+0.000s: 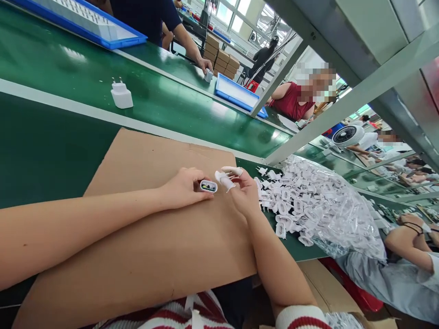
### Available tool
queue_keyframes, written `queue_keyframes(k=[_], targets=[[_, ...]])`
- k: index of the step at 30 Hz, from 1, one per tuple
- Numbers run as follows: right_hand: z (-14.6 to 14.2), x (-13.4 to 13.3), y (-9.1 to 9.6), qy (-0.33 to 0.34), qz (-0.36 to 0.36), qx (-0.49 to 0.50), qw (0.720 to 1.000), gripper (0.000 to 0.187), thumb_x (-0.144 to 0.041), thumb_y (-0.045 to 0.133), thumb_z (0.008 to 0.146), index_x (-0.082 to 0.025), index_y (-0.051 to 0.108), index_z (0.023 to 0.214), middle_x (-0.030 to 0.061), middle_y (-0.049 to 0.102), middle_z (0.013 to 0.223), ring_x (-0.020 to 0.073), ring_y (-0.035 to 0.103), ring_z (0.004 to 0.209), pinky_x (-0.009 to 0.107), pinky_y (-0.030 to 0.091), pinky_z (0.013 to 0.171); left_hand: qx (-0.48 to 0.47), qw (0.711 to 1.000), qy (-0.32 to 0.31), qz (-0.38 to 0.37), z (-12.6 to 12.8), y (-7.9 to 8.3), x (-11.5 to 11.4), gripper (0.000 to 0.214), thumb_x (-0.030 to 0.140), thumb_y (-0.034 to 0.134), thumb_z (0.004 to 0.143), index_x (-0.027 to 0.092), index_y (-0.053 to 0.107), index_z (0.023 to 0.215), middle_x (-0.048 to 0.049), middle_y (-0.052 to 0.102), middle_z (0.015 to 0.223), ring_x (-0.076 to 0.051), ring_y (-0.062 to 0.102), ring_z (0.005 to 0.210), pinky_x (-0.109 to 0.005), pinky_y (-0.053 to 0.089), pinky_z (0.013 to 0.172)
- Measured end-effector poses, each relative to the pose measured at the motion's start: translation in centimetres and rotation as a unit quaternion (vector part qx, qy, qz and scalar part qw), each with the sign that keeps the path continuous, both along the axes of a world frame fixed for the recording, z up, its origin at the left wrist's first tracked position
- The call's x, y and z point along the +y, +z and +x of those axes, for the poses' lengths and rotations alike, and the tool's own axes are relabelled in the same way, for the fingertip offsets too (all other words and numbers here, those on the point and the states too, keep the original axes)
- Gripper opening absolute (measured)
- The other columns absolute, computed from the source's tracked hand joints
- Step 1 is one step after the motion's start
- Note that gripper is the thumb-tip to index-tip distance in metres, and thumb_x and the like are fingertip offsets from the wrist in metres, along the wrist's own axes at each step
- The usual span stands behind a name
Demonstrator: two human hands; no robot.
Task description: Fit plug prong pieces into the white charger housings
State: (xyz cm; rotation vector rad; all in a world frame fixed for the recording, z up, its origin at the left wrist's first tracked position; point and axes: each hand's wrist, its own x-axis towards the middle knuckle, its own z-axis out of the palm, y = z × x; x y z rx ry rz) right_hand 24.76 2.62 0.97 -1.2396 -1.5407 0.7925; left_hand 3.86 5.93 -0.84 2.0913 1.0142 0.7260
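My left hand (183, 186) is closed around a white charger housing (209, 186). Its open end faces me, and circuit parts show inside. Just to the right, my right hand (246, 194) pinches a small white plug cap (218, 176) between thumb and fingers, which wear white finger cots. A small gap separates the cap from the housing. Both hands are above a brown cardboard sheet (164, 242). Right of my right hand lies a heap of loose white plug caps (284, 205), spilling from a clear plastic bag (356, 224).
A white charger (121, 95) with two pins stands on the green conveyor belt (164, 107) ahead. Across it are blue trays (126, 42) and a co-worker's hand (205, 65) on a white charger piece. A metal frame post (284, 148) rises at right. Another person's arm (408, 237) is at far right.
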Motion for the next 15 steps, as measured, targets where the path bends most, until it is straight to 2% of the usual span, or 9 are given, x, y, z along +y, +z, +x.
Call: queue_keyframes(k=[3,6,10,15], targets=[[-0.7,-1.2,0.5,0.041,0.095,-0.152,0.983,0.03,-0.026,0.062,0.091,-0.027,0.068,0.121,0.0047,0.07,0.107,0.0191,0.064,0.099,0.036,0.051,0.092,-0.008,1.0,-0.019,0.009,0.2,-0.3,0.0,0.032,0.051,0.074,0.077,0.022,0.073,0.09,-0.0019,0.072,0.092,-0.022,0.062,0.088,-0.033,0.046,0.078],[-1.2,-1.8,0.7,0.051,0.121,-0.246,0.96,0.03,-0.021,0.061,0.091,-0.025,0.067,0.12,0.0069,0.07,0.107,0.0224,0.063,0.101,0.037,0.052,0.089,-0.027,0.999,-0.028,0.002,0.2,-0.3,0.1,0.028,0.049,0.074,0.078,0.022,0.071,0.083,-0.0007,0.07,0.089,-0.021,0.062,0.088,-0.032,0.046,0.079],[-1.6,-1.7,1.1,0.056,0.132,-0.295,0.945,0.029,-0.009,0.055,0.087,-0.021,0.069,0.109,0.0078,0.07,0.102,0.0232,0.063,0.097,0.035,0.051,0.083,-0.029,0.999,-0.023,-0.01,0.3,-0.1,0.0,0.025,0.045,0.074,0.078,0.021,0.067,0.074,-0.0006,0.067,0.083,-0.021,0.061,0.085,-0.033,0.046,0.079],[-1.8,-1.7,0.8,0.028,0.144,-0.315,0.938,0.035,-0.003,0.053,0.082,-0.021,0.07,0.106,0.0067,0.07,0.098,0.0224,0.063,0.093,0.033,0.05,0.08,-0.032,0.999,-0.019,-0.013,0.3,0.0,-0.1,0.028,0.048,0.074,0.077,0.02,0.068,0.074,-0.0014,0.067,0.084,-0.021,0.061,0.085,-0.033,0.047,0.079]])
